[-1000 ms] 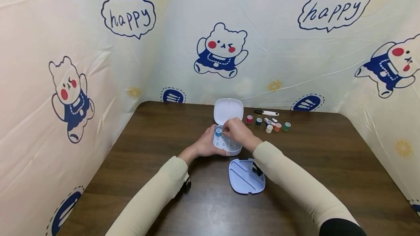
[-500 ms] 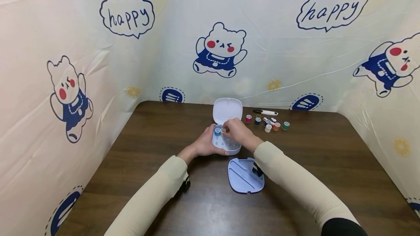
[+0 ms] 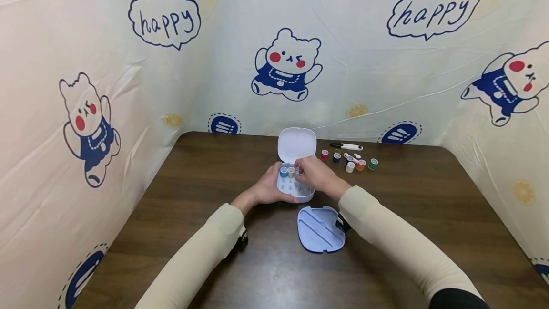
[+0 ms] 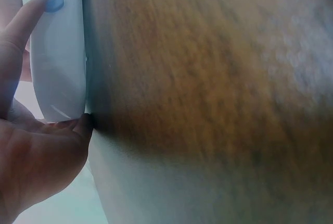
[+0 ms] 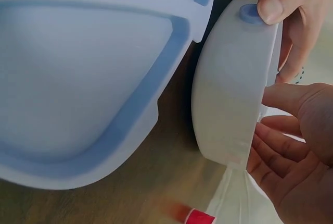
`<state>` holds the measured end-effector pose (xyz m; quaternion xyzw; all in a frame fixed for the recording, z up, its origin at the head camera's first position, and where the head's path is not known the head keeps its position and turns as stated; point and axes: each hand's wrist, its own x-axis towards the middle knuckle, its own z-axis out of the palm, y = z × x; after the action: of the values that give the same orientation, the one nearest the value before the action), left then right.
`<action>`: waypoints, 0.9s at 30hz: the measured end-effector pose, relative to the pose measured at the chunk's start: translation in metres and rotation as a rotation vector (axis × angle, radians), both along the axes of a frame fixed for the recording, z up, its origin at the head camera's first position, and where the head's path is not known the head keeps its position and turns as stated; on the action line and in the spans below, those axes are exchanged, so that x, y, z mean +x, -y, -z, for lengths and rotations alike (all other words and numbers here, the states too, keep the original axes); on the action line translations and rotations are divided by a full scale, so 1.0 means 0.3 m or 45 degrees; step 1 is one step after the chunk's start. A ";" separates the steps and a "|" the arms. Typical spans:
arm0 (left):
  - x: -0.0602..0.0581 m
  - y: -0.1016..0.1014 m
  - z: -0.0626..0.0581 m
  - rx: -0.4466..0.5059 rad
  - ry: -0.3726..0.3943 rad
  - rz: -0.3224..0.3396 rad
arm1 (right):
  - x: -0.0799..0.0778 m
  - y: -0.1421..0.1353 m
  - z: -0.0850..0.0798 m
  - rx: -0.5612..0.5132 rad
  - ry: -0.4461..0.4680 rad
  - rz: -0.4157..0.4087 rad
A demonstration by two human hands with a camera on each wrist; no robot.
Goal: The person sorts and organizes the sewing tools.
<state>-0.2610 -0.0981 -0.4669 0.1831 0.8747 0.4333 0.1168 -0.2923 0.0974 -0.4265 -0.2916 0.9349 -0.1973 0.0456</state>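
My left hand (image 3: 271, 186) grips a small white sewing box (image 3: 303, 199) from its left side, the thumb lying along the front wall. In the right wrist view, that thumb rests by a blue button (image 5: 251, 13) on the box. Inside the box, a blue thread spool (image 3: 284, 172) and a beige thread spool (image 3: 291, 172) stand side by side at the back left, above rows of small pegs. My right hand (image 3: 315, 173) hovers over the box's right part, just right of the beige spool. Its fingers (image 5: 276, 153) look loosely bent, with nothing seen between them.
The box's white lid (image 3: 297, 144) stands raised behind. Nearer me lies a lilac tray (image 3: 319, 232) with slots. Several thread spools, among them a red one (image 3: 324, 155) and a green one (image 3: 373, 164), stand at the back right beside a black-and-white tool (image 3: 346, 147).
My right hand has let go of the beige spool, which now stands beside the blue one, and has shifted slightly right. My left hand keeps its hold on the box.
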 end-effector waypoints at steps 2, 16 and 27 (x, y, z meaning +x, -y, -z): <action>-0.001 -0.001 0.000 0.006 -0.004 0.001 | 0.003 -0.004 -0.006 0.003 0.007 0.005; -0.001 -0.004 0.001 -0.011 0.002 -0.007 | 0.029 -0.058 -0.033 -0.053 -0.016 -0.034; 0.002 -0.005 -0.002 -0.012 0.002 -0.015 | 0.045 -0.101 -0.040 -0.082 -0.037 0.005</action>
<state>-0.2603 -0.0966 -0.4663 0.1771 0.8777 0.4301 0.1156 -0.2787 0.1277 -0.4144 -0.2940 0.9291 -0.2230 0.0224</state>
